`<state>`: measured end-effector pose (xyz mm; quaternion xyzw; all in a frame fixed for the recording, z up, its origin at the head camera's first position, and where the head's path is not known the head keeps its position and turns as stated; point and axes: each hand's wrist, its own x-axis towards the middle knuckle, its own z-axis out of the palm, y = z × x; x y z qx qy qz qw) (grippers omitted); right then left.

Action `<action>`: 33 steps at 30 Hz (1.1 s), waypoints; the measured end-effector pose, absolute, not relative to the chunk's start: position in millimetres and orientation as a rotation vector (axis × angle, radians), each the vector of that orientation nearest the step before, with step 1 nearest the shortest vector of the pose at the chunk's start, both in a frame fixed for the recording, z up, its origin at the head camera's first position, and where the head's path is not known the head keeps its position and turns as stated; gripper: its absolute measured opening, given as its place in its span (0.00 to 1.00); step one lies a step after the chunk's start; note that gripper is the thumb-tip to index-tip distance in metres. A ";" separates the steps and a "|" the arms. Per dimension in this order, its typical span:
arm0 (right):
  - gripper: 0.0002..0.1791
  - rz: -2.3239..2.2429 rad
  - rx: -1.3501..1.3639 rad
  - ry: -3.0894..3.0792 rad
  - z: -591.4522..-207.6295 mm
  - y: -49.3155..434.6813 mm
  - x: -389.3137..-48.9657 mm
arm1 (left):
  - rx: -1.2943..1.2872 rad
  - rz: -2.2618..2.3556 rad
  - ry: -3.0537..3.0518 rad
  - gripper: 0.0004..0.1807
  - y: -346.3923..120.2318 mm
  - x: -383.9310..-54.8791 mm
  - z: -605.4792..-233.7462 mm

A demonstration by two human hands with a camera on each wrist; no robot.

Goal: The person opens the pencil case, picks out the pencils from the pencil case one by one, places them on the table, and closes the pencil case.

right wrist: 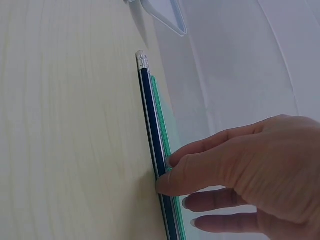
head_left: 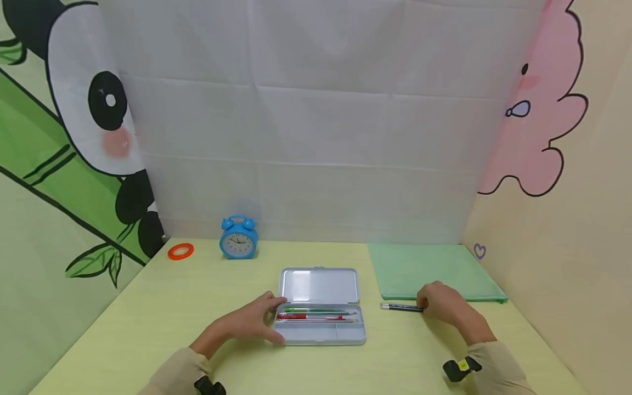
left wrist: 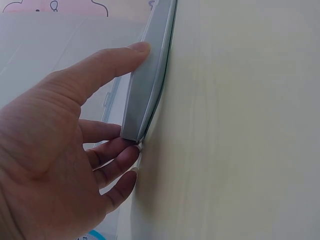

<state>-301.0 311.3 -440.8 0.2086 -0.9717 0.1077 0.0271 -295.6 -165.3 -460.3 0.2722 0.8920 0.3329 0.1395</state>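
A grey metal pencil case (head_left: 308,332) lies with its lid (head_left: 321,284) raised behind it. In its back compartment are a green pen (head_left: 296,310) and a red pen (head_left: 295,316), with other slim items beside them. My left hand (head_left: 249,319) holds the case at its left end: the left wrist view shows the thumb on the front wall and fingertips at the end. To the right, my right hand (head_left: 441,304) pinches a dark striped pencil (right wrist: 152,115) between thumb and index finger. The pencil's white eraser end points left, toward the case; its far end is hidden.
A flat green cloth-like pouch or folder (head_left: 429,269) lies just behind the pencil. Farther back stand a blue alarm clock (head_left: 238,241) and an orange-red ring (head_left: 180,245), like a tape roll. A white sheet (head_left: 321,131) hangs behind the table.
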 end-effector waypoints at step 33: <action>0.02 0.643 1.245 -2.730 -417.4 192.8 -285.7 | 0.798 0.944 2.590 0.49 -164.5 -294.0 -457.4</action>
